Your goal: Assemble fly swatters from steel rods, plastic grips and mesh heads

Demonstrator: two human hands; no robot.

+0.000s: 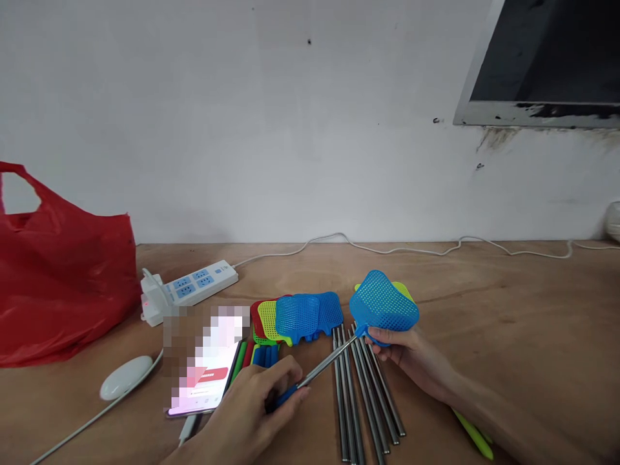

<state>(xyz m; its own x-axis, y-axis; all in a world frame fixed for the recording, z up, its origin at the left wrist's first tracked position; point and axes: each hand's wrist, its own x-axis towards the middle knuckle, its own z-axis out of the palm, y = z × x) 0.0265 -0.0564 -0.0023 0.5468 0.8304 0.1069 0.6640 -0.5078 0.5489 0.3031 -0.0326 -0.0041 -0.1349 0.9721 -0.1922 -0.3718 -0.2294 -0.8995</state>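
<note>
a blue fly swatter (pixel 380 310) spans both hands, over loose metal rods (pixel 366 394).
its blue handle lies within the left hand (pixel 259 400), its mesh head just beyond the right hand's (pixel 409 352) fingertips; writing on the phone (pixel 206 381) is too blurred to read; left fingers curl closed around the handle, right thumb and fingers pinch the neck.

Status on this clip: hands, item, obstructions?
Left hand gripping blue handle; right hand pinching blue swatter head at its neck. Metal shaft between them. Loose metal rods underneath, phone beside left hand.
</note>
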